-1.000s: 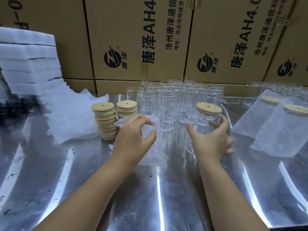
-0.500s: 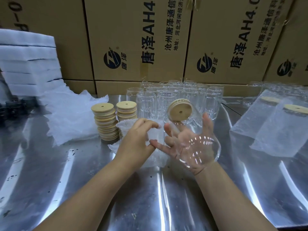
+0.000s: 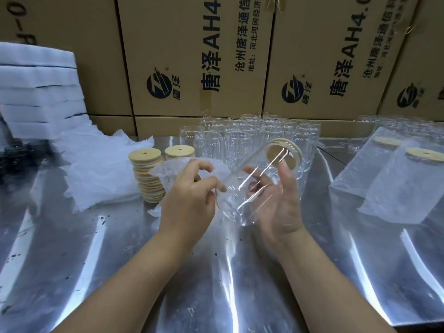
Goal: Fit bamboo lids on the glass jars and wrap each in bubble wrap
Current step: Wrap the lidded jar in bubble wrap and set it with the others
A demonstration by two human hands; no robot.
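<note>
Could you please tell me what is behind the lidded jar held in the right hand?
Rows of open glass jars stand behind the lidded jar, with cardboard boxes beyond. The jar and right hand cover the nearest ones' lower parts.

Both forearms bare, reaching fwd and angling in toward each other. L hand [image 3: 189,203] back-up, wrist slightly bent, fingers curled, thumb and index pinching the bubble wrap [image 3: 168,171]. R hand [image 3: 278,207] palm turned up and inward, fingers spread and curled under the tilted jar [image 3: 252,186], thumb upright along its side. Hands just beside each other, L thumb tip close to the jar's base end.
</note>
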